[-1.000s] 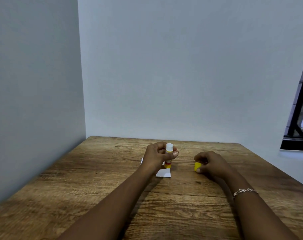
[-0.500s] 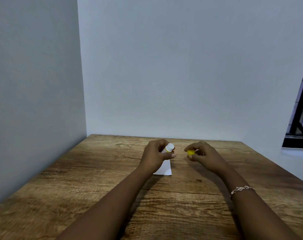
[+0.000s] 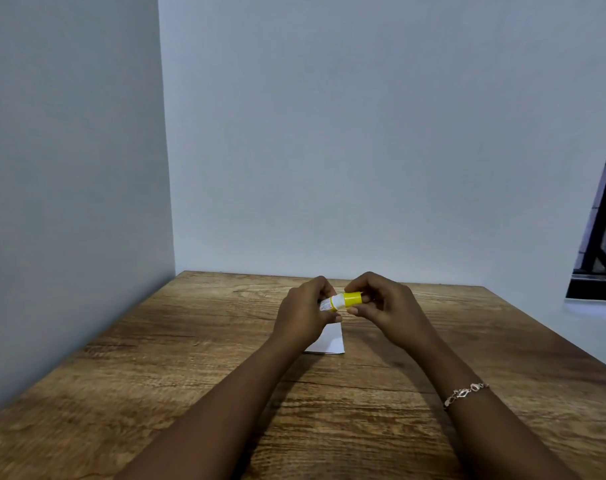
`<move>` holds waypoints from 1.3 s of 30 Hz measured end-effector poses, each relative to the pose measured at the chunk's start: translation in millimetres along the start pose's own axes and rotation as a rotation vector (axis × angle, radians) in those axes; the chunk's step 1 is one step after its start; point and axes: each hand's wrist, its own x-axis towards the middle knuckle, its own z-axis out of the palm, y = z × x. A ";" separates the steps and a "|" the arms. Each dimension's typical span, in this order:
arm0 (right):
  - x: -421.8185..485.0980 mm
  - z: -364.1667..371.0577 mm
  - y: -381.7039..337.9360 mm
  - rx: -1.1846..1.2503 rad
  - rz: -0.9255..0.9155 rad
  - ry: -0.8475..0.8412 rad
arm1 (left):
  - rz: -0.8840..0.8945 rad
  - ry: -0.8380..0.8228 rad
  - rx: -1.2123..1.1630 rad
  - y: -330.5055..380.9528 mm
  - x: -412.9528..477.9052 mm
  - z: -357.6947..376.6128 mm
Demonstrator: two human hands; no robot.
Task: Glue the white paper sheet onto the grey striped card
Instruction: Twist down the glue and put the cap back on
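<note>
My left hand (image 3: 303,315) grips the body of a glue stick (image 3: 331,303), held sideways above the table. My right hand (image 3: 386,306) holds the yellow cap (image 3: 353,299) against the stick's white end. Below the hands a white paper sheet (image 3: 329,341) lies flat on the wooden table (image 3: 190,358), partly hidden by my left hand. No grey striped card shows; whether it lies under the sheet I cannot tell.
Grey walls close the table on the left and at the back. A dark window frame (image 3: 603,237) is at the right. A bracelet (image 3: 464,394) sits on my right wrist.
The glue stick went from upright to sideways. My right hand carried the yellow cap leftward and up from the table until it met the stick's white end.
</note>
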 end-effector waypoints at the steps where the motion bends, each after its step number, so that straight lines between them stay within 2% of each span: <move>1: 0.0 0.0 -0.1 -0.013 -0.010 0.006 | 0.008 -0.004 0.012 0.3 -0.4 0.2; 13: -0.1 1.0 0.4 0.004 -0.042 0.013 | 0.069 -0.012 0.013 4.5 -3.0 -1.2; 26: -0.8 -6.4 -2.0 -0.176 -0.116 0.003 | 0.093 -0.070 0.023 10.7 -1.3 -3.0; 34: 0.7 0.5 -2.3 -0.300 -0.038 -0.009 | 0.132 -0.005 0.040 10.9 -2.8 -4.0; 39: -1.7 -1.5 -2.5 -0.313 0.038 0.059 | 0.223 -0.045 0.132 14.7 -6.4 -0.4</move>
